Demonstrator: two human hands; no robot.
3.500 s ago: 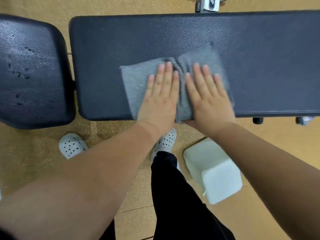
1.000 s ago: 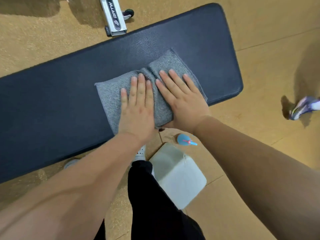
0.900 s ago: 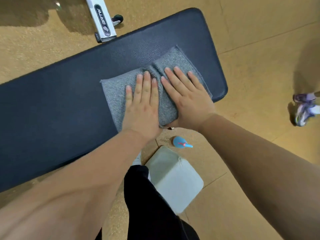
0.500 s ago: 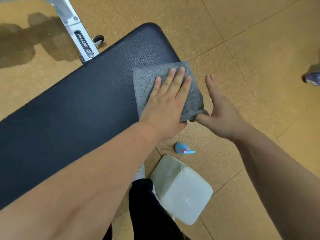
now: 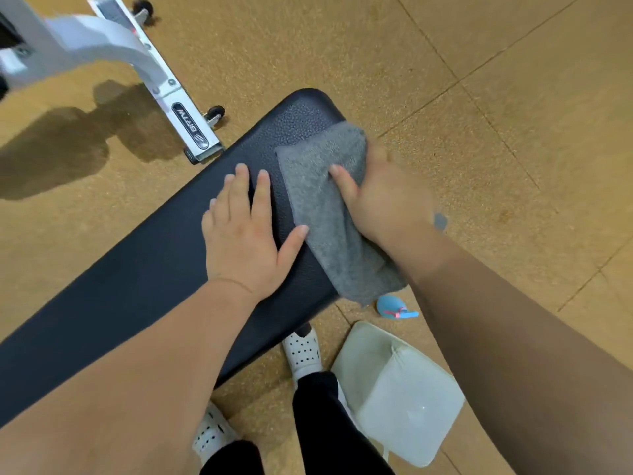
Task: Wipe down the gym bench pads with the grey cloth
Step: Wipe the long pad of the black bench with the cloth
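Observation:
The long black bench pad [image 5: 144,269] runs from lower left to its rounded end at upper middle. The grey cloth [image 5: 325,207] drapes over that end and hangs off the pad's near right edge. My right hand [image 5: 383,197] grips the cloth at the pad's end, thumb on top and fingers wrapped behind the fabric. My left hand [image 5: 250,231] lies flat on the bare pad just left of the cloth, fingers spread, its thumb touching the cloth's edge.
A white metal bench frame [image 5: 154,84] with small wheels stands on the cork floor at upper left. A pale square container [image 5: 404,395] and a small blue object [image 5: 394,306] lie on the floor by my white shoes [image 5: 303,351].
The cloth slid along the pad to its right end. My left hand came off the cloth onto the bare pad, and my right hand closed around the cloth at the end.

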